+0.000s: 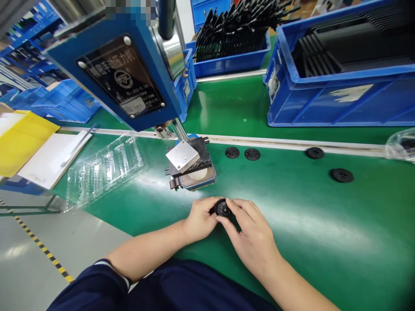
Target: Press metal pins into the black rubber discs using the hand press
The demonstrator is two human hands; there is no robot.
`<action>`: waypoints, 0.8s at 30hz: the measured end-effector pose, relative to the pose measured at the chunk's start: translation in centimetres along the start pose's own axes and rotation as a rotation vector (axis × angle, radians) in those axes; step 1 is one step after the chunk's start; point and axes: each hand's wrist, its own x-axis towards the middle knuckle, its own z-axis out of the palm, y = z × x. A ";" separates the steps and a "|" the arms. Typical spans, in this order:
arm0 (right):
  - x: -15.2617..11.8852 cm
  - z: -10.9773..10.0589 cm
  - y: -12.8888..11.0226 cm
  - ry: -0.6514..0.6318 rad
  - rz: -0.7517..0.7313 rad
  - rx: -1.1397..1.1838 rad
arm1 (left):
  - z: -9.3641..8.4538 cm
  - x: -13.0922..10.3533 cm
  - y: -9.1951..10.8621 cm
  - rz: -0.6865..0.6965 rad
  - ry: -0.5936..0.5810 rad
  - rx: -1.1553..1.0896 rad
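Between my two hands, above the green table (155, 216), is a small round black part (222, 208) with a raised centre. My left hand (201, 218) grips its left side, fingers closed. The thumb and fingers of my right hand (251, 233) pinch it from the right. Just beyond my hands stands a blue hand press (129, 77) with a silver metal block (182, 156) over its base. Two flat black discs (232, 152) lie side by side right of the base, and two thicker black discs (342, 175) lie farther right.
A clear plastic tray (105, 168) lies left of the press, near a white board (53, 157) and a yellow bin (27, 138). Blue crates (337, 101) with black parts stand at the back right. A clear bag (400, 144) sits at the right edge.
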 end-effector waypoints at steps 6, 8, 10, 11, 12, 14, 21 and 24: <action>0.1 -1.0 -0.3 -0.014 0.007 0.010 | 0.1 0.2 0.1 0.111 0.018 -0.050; 0.1 -1.6 -0.4 -0.024 -0.016 0.031 | 0.1 0.2 0.3 0.156 0.024 -0.095; 0.2 -2.2 -0.5 -0.038 -0.036 0.058 | -0.1 0.3 0.5 0.175 0.027 -0.124; 0.3 -2.4 -0.5 -0.041 -0.038 0.076 | -0.1 0.4 0.7 0.176 0.027 -0.133; 0.4 -2.7 -0.5 -0.040 -0.026 0.094 | -0.3 0.4 0.8 0.175 0.030 -0.137; 0.6 -2.9 -0.2 -0.020 0.041 0.129 | -0.5 0.6 0.9 0.171 0.032 -0.140; 1.5 -1.9 5.3 0.048 0.479 0.086 | -0.1 0.3 0.6 0.083 0.026 -0.115; 2.2 -1.6 8.1 0.001 0.610 -0.005 | -0.1 -0.2 1.3 -0.076 0.015 -0.212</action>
